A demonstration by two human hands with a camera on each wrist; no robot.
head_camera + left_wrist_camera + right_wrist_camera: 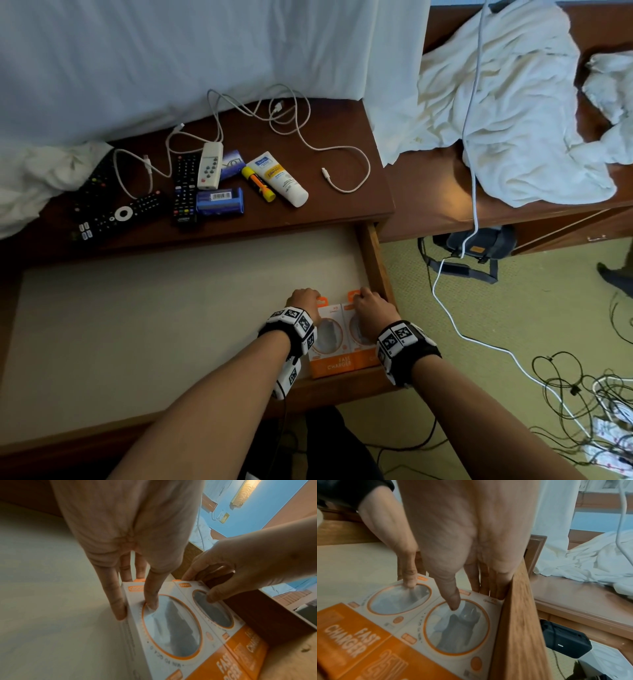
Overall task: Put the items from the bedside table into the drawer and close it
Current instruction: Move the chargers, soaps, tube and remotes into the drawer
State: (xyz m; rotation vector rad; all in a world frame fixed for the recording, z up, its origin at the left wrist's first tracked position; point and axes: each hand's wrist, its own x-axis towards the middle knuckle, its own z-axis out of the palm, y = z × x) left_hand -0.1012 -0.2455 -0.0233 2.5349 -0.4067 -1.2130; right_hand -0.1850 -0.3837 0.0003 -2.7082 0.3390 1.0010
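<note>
Two orange-and-white charger boxes lie side by side in the front right corner of the open drawer [154,325]. My left hand [303,299] holds the left charger box [171,626], thumb on its clear window and fingers along its left and far edges. In the same way, my right hand [371,305] holds the right charger box [457,628], whose side lies against the drawer's right wall [513,628]. On the bedside table [342,212] lie black remotes [116,212], a white remote [209,166], a blue box [220,202], a cream tube [277,178], a yellow marker [257,183] and white cables [342,164].
White bedding [171,68] hangs over the table's back and left edge. To the right, a second wooden surface carries a crumpled sheet [513,120]. Below it on the carpet sit a dark bag [479,246] and tangled cables [582,394].
</note>
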